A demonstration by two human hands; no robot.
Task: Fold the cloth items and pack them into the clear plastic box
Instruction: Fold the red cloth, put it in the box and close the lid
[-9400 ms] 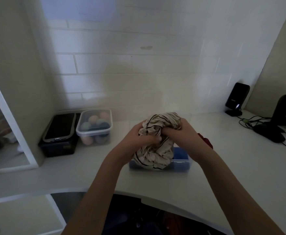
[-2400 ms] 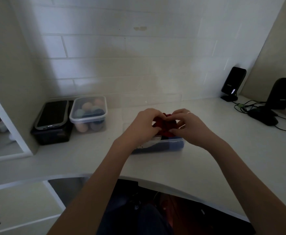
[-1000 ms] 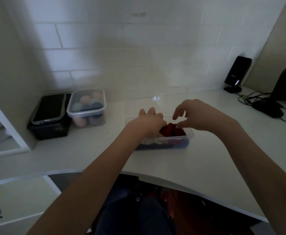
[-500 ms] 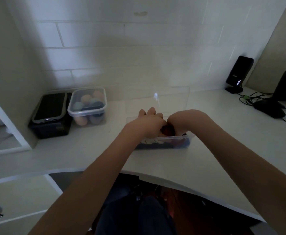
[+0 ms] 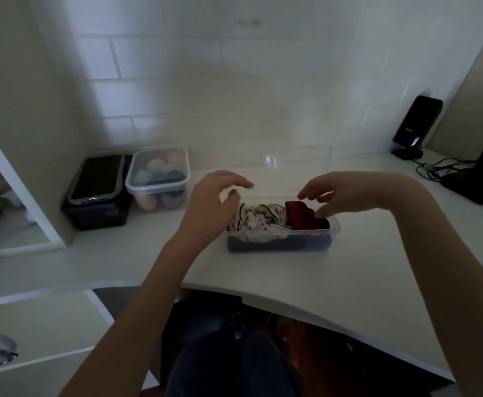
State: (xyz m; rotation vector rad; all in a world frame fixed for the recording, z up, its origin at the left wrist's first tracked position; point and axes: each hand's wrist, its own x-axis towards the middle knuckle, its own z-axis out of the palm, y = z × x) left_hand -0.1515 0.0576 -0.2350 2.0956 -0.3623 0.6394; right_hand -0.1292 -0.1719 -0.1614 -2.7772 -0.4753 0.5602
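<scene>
Desk: white, carrying the clear plastic box near its front edge.
Box contents: 3 cloths, a blue cloth at the bottom, a striped cloth on the left, a red cloth on the right (bunched, rising above the rim).
Left hand: fingers loosely spread, empty, just above the box's left end.
Right hand: fingers relaxed, empty, hovering over the red cloth.
</scene>
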